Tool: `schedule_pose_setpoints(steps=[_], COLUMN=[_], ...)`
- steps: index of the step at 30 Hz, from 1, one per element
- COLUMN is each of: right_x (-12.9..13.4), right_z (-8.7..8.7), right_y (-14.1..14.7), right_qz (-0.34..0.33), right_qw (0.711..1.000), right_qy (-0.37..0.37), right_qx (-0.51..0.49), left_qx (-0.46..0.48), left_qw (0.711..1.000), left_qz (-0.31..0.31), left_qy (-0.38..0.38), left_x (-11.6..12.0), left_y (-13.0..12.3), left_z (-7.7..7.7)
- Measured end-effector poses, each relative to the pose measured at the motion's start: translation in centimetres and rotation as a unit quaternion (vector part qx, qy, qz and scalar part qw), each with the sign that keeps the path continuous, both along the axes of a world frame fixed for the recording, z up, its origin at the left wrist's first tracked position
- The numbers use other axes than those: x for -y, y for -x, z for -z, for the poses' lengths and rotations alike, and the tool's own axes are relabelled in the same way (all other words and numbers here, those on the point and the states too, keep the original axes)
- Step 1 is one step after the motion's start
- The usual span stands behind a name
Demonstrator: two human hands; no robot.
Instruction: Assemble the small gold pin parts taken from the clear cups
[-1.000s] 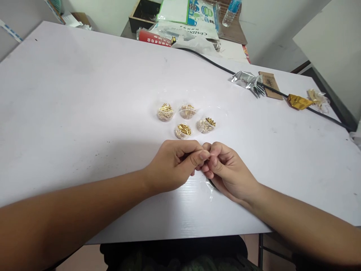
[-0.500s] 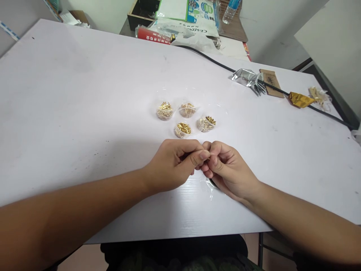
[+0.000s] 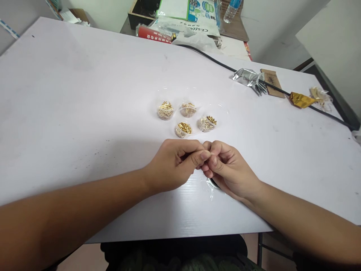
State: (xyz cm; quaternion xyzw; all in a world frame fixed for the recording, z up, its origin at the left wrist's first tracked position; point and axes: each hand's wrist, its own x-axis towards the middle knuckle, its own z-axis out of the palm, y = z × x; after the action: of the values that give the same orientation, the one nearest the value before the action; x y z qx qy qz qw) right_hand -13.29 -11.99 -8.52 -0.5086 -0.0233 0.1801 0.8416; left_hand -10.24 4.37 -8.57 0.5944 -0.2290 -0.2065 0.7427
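My left hand (image 3: 180,163) and my right hand (image 3: 225,163) meet fingertip to fingertip above the white table (image 3: 113,210). Each is closed in a pinch of thumb and forefinger. Whatever they pinch is hidden by the fingers or too small to name. Just beyond them stand small clear cups of gold-coloured metal pins: a front cup (image 3: 183,130), a right cup (image 3: 207,123), a back-left cup (image 3: 165,110) and a back-right cup (image 3: 188,109). Partly covered by my right hand, a dark round thing with a pale rim (image 3: 213,183) lies on the table.
A black cable (image 3: 208,57) runs along the far right edge. Beside it lie a silver packet (image 3: 246,76), a brown card (image 3: 272,83), a gold packet (image 3: 301,100) and a clear bag (image 3: 321,97). Behind the table are printed bags (image 3: 203,15) and a plastic bottle (image 3: 231,11).
Both hands keep nearly the same place, fingertips together. A tiny gold-coloured glint between the fingertips shows less now. The cups have not moved.
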Motion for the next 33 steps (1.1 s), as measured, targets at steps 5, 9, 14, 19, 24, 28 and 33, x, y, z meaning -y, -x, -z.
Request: schedule_pose_setpoints(steps=[5,9,14,19,24,28,33], right_x=[0.1,0.2,0.1,0.3,0.7,0.7,1.0], right_z=[0.1,0.1,0.0,0.2,0.3,0.1,0.0], right_y=[0.0,0.0,-0.1,-0.1,0.1,0.1,0.0], right_qz=[-0.01,-0.014,-0.015,0.002,0.046,0.061,0.081], right_qw=[1.0,0.999,0.998,1.0,0.991,0.977,0.973], right_qy=[-0.024,-0.03,-0.034,0.003,0.1,0.159,0.148], right_qx=[-0.012,-0.025,-0.041,-0.024,0.076,0.126,0.158], left_qx=[0.004,0.01,0.019,-0.007,0.003,0.009,-0.007], left_qw=[1.0,1.0,1.0,0.999,0.999,0.999,0.998], left_qz=[0.002,0.003,0.001,-0.004,0.004,0.008,-0.01], left_qy=[0.003,0.003,-0.003,-0.045,-0.039,-0.042,-0.056], left_x=[0.0,-0.1,0.0,0.0,0.0,0.1,0.0], left_y=[0.0,0.1,0.0,-0.1,0.0,-0.1,-0.2], left_z=[0.2,0.2,0.2,0.0,-0.1,-0.2,-0.1])
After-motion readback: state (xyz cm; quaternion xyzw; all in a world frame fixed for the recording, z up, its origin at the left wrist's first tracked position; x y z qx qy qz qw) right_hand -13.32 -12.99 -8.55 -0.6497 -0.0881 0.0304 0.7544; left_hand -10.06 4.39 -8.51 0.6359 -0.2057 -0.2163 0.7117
